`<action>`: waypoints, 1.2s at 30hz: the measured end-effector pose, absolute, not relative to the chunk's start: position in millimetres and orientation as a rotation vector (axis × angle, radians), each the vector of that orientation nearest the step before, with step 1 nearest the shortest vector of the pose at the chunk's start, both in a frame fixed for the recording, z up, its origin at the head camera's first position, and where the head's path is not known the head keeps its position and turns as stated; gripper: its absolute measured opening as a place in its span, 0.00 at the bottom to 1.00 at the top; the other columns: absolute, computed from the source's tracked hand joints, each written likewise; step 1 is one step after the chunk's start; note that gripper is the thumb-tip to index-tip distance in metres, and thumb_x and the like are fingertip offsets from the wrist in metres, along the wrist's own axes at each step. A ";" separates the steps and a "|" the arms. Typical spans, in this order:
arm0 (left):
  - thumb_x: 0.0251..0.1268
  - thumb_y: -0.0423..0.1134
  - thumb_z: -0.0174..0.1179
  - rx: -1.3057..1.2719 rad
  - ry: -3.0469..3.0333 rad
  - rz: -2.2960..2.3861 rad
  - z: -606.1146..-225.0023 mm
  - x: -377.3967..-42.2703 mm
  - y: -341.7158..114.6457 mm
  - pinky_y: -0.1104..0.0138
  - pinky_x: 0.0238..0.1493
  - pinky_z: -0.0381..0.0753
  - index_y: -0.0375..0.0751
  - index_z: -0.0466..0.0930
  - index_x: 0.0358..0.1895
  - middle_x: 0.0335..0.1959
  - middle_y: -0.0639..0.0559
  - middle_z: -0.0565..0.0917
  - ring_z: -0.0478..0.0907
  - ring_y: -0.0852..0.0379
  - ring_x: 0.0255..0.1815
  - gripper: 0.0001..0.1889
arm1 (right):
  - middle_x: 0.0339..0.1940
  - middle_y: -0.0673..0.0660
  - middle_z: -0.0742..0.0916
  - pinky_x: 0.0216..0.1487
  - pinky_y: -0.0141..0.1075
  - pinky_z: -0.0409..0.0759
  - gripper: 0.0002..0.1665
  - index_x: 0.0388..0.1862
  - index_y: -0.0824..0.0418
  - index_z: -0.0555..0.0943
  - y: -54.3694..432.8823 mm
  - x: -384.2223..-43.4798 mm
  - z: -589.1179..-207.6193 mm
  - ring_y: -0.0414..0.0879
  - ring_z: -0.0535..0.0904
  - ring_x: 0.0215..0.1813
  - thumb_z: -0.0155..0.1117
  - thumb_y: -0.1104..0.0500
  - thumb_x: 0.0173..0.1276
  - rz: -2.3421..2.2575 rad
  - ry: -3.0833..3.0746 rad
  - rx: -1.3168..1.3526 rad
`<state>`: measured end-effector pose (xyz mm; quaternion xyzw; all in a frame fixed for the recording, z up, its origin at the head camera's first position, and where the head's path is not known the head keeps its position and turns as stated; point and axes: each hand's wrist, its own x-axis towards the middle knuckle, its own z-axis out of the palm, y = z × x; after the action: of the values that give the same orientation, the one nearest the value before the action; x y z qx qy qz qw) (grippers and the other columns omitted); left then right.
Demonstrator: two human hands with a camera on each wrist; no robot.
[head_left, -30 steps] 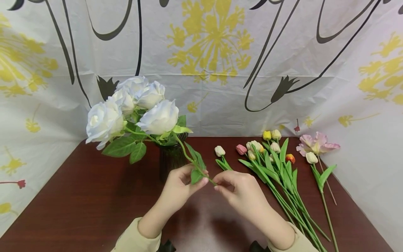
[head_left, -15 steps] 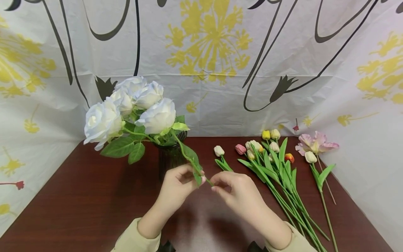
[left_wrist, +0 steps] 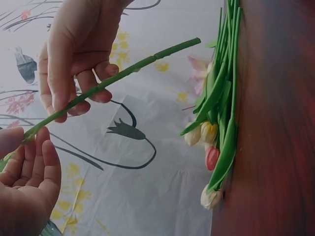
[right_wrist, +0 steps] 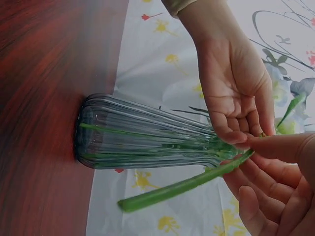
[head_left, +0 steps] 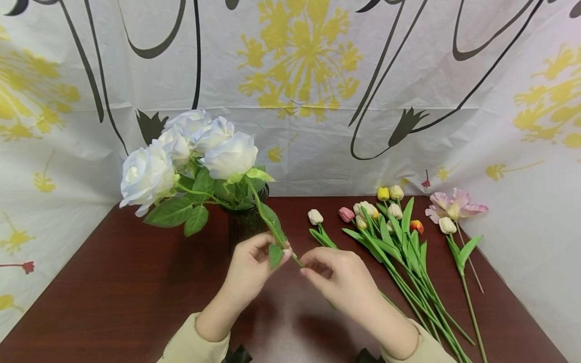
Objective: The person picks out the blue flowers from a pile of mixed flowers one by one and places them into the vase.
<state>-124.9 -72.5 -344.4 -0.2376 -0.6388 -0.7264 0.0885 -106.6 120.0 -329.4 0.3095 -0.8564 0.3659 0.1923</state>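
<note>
My left hand pinches the stem of a pale blue-white rose between thumb and fingers, beside a small leaf. Lower on that stem, my right hand pinches it between thumb and fingertips. The bare green stem runs on past both hands to a cut end in the left wrist view. More such roses stand in a ribbed glass vase behind the left hand, their stems visible through its wall. The held bloom overlaps the others in the head view.
A bunch of artificial tulips in white, yellow, pink and orange lies on the dark red table at the right. Farther right are a white tulip and a pink-petalled flower. A printed sheet hangs behind.
The held rose dips slightly left, then rises, its stem now steeper. Both hands have drifted a little left and keep their pinch. The small leaf has turned beside the left thumb.
</note>
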 end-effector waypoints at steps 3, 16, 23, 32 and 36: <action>0.57 0.26 0.67 -0.731 -1.866 -2.169 -342.8 -125.4 -75.1 0.68 0.37 0.80 0.24 0.80 0.35 0.32 0.42 0.82 0.81 0.58 0.35 0.08 | 0.29 0.38 0.84 0.28 0.28 0.76 0.07 0.33 0.51 0.84 122.0 -107.0 -326.8 0.31 0.76 0.27 0.72 0.63 0.59 1.049 -2.379 0.849; 0.57 0.20 0.62 -0.815 -1.812 -2.148 -332.8 -120.5 -83.4 0.69 0.36 0.80 0.23 0.78 0.34 0.31 0.47 0.82 0.81 0.59 0.34 0.04 | 0.27 0.39 0.83 0.29 0.32 0.75 0.06 0.37 0.51 0.83 131.1 -126.8 -333.9 0.32 0.75 0.26 0.67 0.62 0.63 1.062 -2.490 0.687; 0.59 0.25 0.65 -0.865 -1.753 -2.102 -325.0 -118.3 -90.0 0.70 0.30 0.78 0.28 0.79 0.33 0.31 0.39 0.81 0.80 0.56 0.31 0.04 | 0.30 0.40 0.85 0.34 0.37 0.77 0.08 0.39 0.52 0.83 130.2 -136.0 -342.5 0.34 0.77 0.30 0.68 0.63 0.62 1.063 -2.559 0.652; 0.55 0.18 0.63 -0.841 -1.641 -1.988 -312.8 -119.7 -105.8 0.66 0.41 0.81 0.34 0.81 0.33 0.33 0.47 0.82 0.81 0.54 0.35 0.08 | 0.29 0.42 0.85 0.32 0.34 0.77 0.12 0.42 0.55 0.82 128.4 -149.0 -357.4 0.34 0.78 0.28 0.71 0.63 0.59 1.079 -2.561 0.662; 0.54 0.17 0.62 -0.784 -1.629 -1.923 -306.4 -119.5 -113.7 0.66 0.43 0.80 0.35 0.82 0.33 0.33 0.47 0.83 0.81 0.54 0.36 0.10 | 0.29 0.42 0.84 0.32 0.35 0.78 0.17 0.45 0.54 0.81 127.0 -154.6 -364.3 0.35 0.79 0.28 0.73 0.61 0.57 1.092 -2.545 0.666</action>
<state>-119.5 -113.7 -306.4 -0.2877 -0.5979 -0.7058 0.2483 -154.6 127.0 -364.3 0.2315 -0.8840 0.3791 0.1459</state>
